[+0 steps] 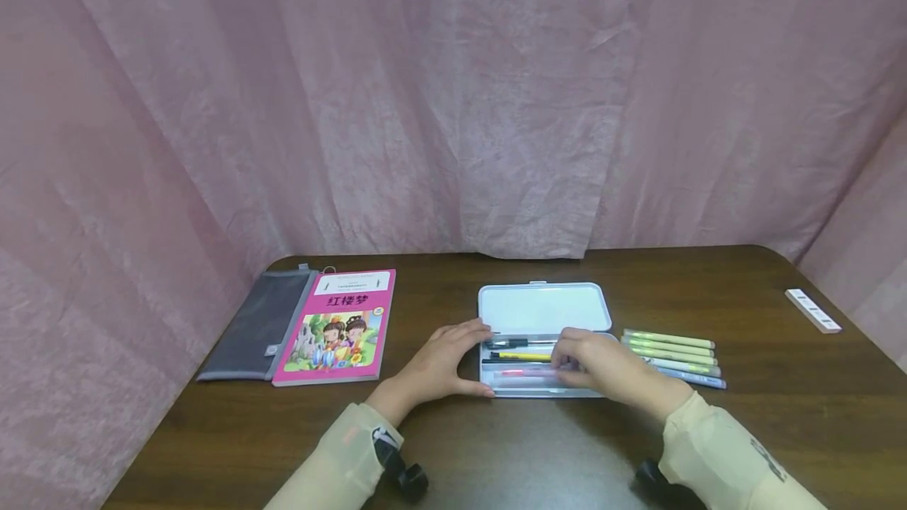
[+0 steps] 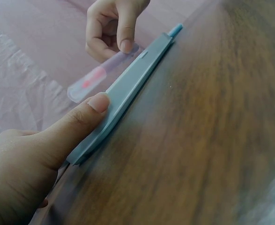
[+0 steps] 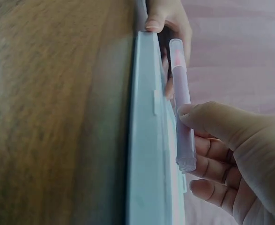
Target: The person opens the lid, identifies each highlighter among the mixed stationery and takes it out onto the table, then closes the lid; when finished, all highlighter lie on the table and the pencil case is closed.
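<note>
My right hand (image 1: pixel 602 364) pinches a pale purple highlighter (image 3: pixel 183 117) with a clear cap and pink tip between thumb and fingers. It is over the right part of an open, pale blue pencil case (image 1: pixel 544 307). Inside the case lie a yellow pen (image 1: pixel 523 356) and several dark pens. At the case's left end, my left hand (image 1: pixel 442 364) grips it, thumb on the near wall and fingers toward the hinge side. The left thumb (image 2: pixel 81 119) shows against the case's front wall in the left wrist view.
Several green pens (image 1: pixel 673 346) and a blue pen (image 1: pixel 690 378) lie side by side just right of the case. On the left a pink book (image 1: pixel 336 329) overlaps a dark grey pouch (image 1: pixel 251 329). A small white strip (image 1: pixel 812 311) lies near the table's right edge, and a pink curtain hangs behind.
</note>
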Demonstrator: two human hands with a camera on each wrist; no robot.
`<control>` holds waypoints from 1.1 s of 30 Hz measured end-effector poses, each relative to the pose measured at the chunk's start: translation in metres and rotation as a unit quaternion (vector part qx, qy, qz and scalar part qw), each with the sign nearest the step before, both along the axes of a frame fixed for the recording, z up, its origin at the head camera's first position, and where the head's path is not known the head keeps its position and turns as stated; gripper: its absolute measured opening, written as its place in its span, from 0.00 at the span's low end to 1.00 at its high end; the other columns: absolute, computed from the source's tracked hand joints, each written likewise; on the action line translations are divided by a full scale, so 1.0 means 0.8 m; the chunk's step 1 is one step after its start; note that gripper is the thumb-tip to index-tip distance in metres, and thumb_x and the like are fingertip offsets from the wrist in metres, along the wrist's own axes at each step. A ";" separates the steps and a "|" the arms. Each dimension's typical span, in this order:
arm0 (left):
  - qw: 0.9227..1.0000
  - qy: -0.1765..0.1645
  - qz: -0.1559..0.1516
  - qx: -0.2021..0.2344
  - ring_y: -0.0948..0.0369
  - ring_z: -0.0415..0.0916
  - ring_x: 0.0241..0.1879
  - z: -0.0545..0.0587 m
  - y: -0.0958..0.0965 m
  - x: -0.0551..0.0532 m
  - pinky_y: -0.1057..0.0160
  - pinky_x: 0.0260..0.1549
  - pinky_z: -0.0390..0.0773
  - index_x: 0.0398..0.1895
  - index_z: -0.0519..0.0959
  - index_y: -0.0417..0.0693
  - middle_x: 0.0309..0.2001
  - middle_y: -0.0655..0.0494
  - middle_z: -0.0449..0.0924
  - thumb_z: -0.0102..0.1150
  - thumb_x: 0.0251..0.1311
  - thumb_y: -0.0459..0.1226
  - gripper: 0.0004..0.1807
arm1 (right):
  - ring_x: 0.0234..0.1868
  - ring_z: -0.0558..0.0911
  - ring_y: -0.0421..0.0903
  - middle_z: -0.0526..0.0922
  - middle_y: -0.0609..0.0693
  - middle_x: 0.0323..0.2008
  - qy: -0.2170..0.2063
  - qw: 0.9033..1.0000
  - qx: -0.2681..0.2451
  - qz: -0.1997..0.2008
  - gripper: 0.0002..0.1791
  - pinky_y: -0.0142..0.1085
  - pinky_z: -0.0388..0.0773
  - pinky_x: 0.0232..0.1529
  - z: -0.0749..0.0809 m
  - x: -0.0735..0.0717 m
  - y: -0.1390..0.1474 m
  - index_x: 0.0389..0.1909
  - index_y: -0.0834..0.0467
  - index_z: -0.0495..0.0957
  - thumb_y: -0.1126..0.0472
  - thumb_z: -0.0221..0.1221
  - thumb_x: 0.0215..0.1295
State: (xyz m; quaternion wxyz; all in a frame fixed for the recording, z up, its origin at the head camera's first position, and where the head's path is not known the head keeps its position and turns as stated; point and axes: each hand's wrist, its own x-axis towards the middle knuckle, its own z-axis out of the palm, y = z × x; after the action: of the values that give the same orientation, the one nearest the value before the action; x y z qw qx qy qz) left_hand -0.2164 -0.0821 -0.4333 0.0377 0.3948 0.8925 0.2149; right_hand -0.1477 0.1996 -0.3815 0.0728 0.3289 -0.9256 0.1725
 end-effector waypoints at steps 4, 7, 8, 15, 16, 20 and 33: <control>1.000 -0.001 -0.001 0.001 0.61 0.54 0.74 0.001 0.000 0.000 0.50 0.71 0.58 0.69 0.64 0.59 0.73 0.60 0.60 0.65 0.46 0.64 0.47 | 0.28 0.75 0.32 0.77 0.40 0.30 -0.006 1.000 -0.002 -0.004 0.06 0.26 0.75 0.30 0.010 0.004 0.002 0.29 0.50 0.80 0.63 0.67 0.55; 1.000 0.002 0.000 -0.001 0.60 0.54 0.74 0.001 0.000 0.001 0.50 0.71 0.58 0.69 0.64 0.59 0.73 0.59 0.60 0.66 0.46 0.64 0.47 | 0.28 0.74 0.31 0.77 0.39 0.30 -0.010 1.000 0.000 -0.009 0.06 0.26 0.74 0.29 0.017 0.005 0.004 0.29 0.49 0.80 0.63 0.66 0.56; 1.000 0.004 0.000 -0.002 0.60 0.54 0.74 0.001 0.000 0.001 0.50 0.71 0.58 0.69 0.64 0.58 0.73 0.59 0.61 0.66 0.46 0.64 0.47 | 0.28 0.73 0.31 0.77 0.39 0.30 -0.011 1.000 0.000 -0.010 0.05 0.26 0.74 0.30 0.019 0.006 0.004 0.29 0.49 0.80 0.62 0.67 0.57; 1.000 0.009 0.000 -0.005 0.61 0.54 0.74 0.002 0.001 0.002 0.50 0.71 0.58 0.69 0.64 0.58 0.72 0.59 0.61 0.65 0.47 0.64 0.46 | 0.29 0.72 0.30 0.76 0.35 0.29 -0.021 1.000 0.006 -0.013 0.03 0.28 0.75 0.32 0.037 0.007 0.010 0.30 0.48 0.80 0.59 0.65 0.59; 1.000 0.008 0.000 -0.004 0.61 0.54 0.74 0.002 0.001 0.002 0.50 0.71 0.58 0.69 0.64 0.58 0.72 0.59 0.61 0.65 0.47 0.64 0.46 | 0.29 0.72 0.30 0.76 0.35 0.29 -0.021 1.000 0.009 -0.014 0.03 0.28 0.75 0.32 0.040 0.007 0.012 0.30 0.48 0.79 0.58 0.65 0.60; 1.000 0.005 0.001 -0.003 0.60 0.54 0.74 0.002 0.001 0.002 0.50 0.71 0.58 0.69 0.64 0.58 0.72 0.59 0.61 0.65 0.47 0.64 0.46 | 0.29 0.72 0.30 0.76 0.35 0.29 -0.020 0.999 0.019 -0.022 0.04 0.28 0.76 0.32 0.051 0.008 0.016 0.31 0.48 0.79 0.58 0.65 0.59; 1.000 0.006 0.004 -0.006 0.60 0.54 0.74 0.002 0.001 0.002 0.50 0.71 0.58 0.69 0.64 0.59 0.73 0.59 0.61 0.65 0.46 0.65 0.47 | 0.29 0.73 0.30 0.76 0.35 0.29 0.001 0.998 0.035 -0.046 0.05 0.28 0.76 0.31 0.080 0.021 0.038 0.30 0.47 0.80 0.60 0.67 0.57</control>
State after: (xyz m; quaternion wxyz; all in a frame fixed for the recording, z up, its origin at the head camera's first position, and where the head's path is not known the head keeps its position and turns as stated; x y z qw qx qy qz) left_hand -0.2151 -0.0812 -0.4316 0.0336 0.3923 0.8957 0.2068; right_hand -0.1313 0.2303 -0.3173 0.0702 0.2882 -0.9453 0.1358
